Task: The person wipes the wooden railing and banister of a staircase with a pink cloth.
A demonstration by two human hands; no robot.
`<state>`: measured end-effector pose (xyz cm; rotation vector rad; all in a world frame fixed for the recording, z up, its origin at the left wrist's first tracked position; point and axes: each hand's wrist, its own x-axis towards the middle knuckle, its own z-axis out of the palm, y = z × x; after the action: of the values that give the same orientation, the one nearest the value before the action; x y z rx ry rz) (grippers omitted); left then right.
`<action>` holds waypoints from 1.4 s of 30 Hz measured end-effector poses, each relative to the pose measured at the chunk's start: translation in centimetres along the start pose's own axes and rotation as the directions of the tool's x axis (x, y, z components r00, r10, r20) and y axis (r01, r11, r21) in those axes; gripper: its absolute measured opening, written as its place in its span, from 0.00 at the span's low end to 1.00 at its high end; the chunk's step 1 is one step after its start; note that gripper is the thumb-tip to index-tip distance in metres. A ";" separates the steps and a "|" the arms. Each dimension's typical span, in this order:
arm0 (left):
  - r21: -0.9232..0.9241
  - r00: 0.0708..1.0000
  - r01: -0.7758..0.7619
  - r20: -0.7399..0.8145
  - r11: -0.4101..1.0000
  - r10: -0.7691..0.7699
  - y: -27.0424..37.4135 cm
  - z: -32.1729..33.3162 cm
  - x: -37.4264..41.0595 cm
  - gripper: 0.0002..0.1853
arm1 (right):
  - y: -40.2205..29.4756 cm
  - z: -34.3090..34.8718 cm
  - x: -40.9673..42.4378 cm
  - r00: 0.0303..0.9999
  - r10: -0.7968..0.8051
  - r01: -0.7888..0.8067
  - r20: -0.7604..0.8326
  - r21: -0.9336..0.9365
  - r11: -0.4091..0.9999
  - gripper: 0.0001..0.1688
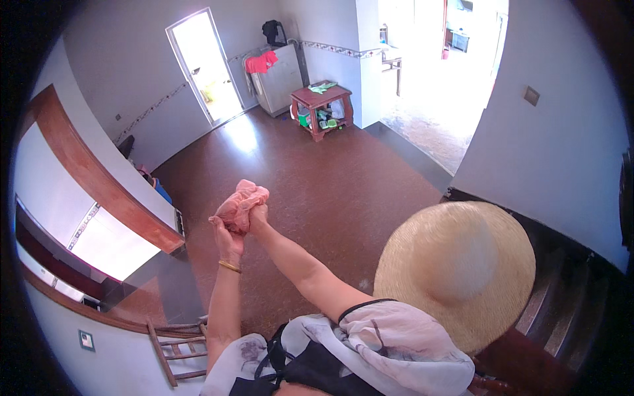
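Both my arms reach out ahead over the reddish-brown floor, holding up a crumpled pink cloth (241, 204). My left hand (229, 237), below a gold-coloured bangle (230, 267) on the wrist, grips the cloth's lower left side. At its right side my right hand (258, 217) also has hold of it, and the folds hide most of those fingers. A wide-brimmed straw hat (455, 277) is at my right, beside my shoulder; what supports it cannot be seen.
Ahead stands a dark red wooden side table (322, 99) with a green cloth on top and several items on its lower shelf. Behind it, a pale cabinet-like appliance (280, 81) carries a red cloth. Dark stairs (559, 307) lie at right. A wooden ladder-like frame (181, 354) is lower left.
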<state>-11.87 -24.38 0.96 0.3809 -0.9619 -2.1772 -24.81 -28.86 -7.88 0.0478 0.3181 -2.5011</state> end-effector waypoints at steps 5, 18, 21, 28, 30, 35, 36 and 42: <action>0.048 0.991 0.069 -0.114 0.996 -0.063 -0.5 -6.6 9.8 0.26 | 3.6 -0.7 3.3 0.979 0.183 -0.184 -0.093 0.002 0.983 0.20; 0.264 0.963 0.233 0.073 0.936 -0.260 -1.5 -9.4 39.5 0.22 | 8.8 2.0 29.8 0.922 0.243 -0.246 0.302 -0.027 0.969 0.18; 0.262 0.959 0.220 0.117 0.939 -0.258 -0.4 -10.2 46.9 0.18 | 9.8 5.6 33.2 0.984 0.148 -0.134 0.099 -0.135 0.982 0.13; 0.110 0.978 0.110 0.164 0.988 -0.128 -3.1 -6.0 62.2 0.09 | 10.7 7.2 52.6 0.963 -0.238 0.268 0.130 -0.341 0.901 0.18; 0.127 0.981 0.102 0.149 0.987 -0.120 -1.8 -8.3 66.9 0.09 | 13.2 8.6 55.9 0.925 -0.187 0.226 0.331 -0.082 0.971 0.25; 0.549 0.963 -0.241 0.241 0.800 0.124 4.6 -16.4 76.7 0.18 | 20.4 16.4 62.1 0.732 -0.091 0.232 0.676 -0.122 0.965 0.30; 0.482 0.971 -0.182 0.223 0.857 0.081 4.5 -17.5 78.3 0.20 | 20.6 16.8 63.1 0.785 -0.040 0.242 0.618 -0.248 0.938 0.31; -0.071 0.977 -0.147 -0.167 0.987 0.134 6.1 -17.4 90.2 0.08 | 28.5 14.7 78.3 0.972 0.083 -0.011 0.220 -0.309 0.951 0.09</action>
<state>-63.15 -100.65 -4.78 0.4297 -0.7822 -2.0166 -71.36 -99.54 -8.19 -0.3546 0.5936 -2.3510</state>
